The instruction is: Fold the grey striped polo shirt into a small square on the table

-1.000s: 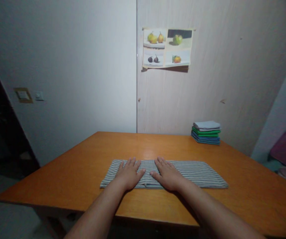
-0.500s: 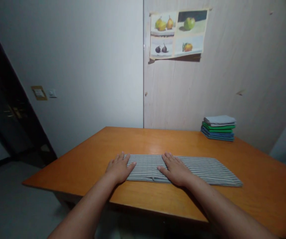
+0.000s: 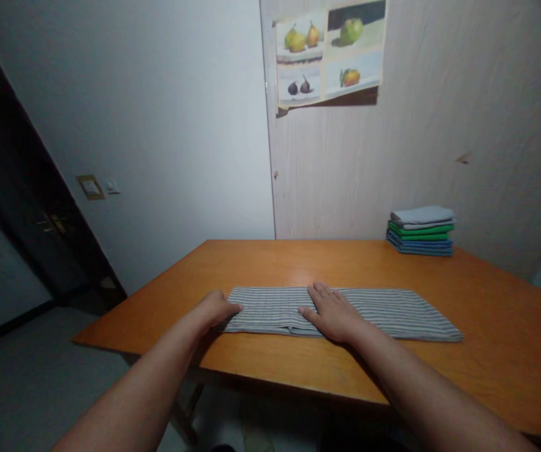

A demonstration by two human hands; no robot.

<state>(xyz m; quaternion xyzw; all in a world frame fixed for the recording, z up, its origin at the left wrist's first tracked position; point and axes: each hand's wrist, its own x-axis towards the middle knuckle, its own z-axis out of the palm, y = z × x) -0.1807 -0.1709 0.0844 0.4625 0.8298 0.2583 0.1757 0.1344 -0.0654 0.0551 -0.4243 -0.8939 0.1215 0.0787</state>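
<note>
A grey-and-white striped cloth [image 3: 270,307], folded into a long strip, lies flat along the near side of the wooden table. Its right end is slanted, and a small fold stands open on its front edge. My left hand [image 3: 216,309] pinches the strip's left end, thumb on top and the other fingers mostly hidden beneath or behind it. On the middle of the strip my right hand [image 3: 333,312] rests palm down, fingers stretched out and thumb apart.
A stack of folded cloths [image 3: 421,231], grey over green over blue, sits at the table's back right corner. The orange-brown table [image 3: 261,260] meets the wall at the back. A fruit picture sheet [image 3: 329,53] hangs above. A dark door [image 3: 39,188] stands at left.
My left hand has gone from lying flat on the cloth to gripping its left end, shifting slightly left. My right hand stays on the cloth. The camera view has tilted a little.
</note>
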